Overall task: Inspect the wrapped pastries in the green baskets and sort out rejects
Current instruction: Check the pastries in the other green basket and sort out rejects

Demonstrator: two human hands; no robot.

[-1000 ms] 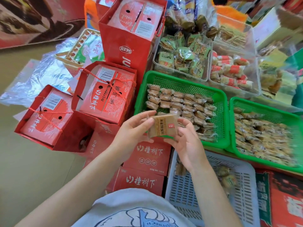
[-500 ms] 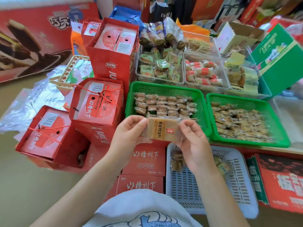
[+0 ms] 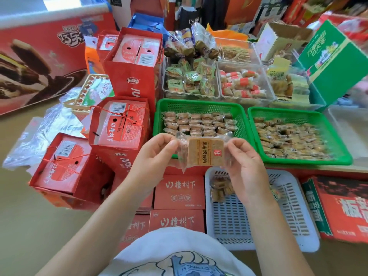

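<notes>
Head camera looked down at two bare arms over a white shirt. Under the right arm sat a white basket with a few wrapped pastries at its far left. The left hand pinched the left end of a clear wrapper, and the right hand pinched the right end, holding one flat brown pastry up between them. Just past it sat a green basket with neat rows of pastries. Right of it, a second green basket held a loose pile. Red boxes stood at the left
</notes>
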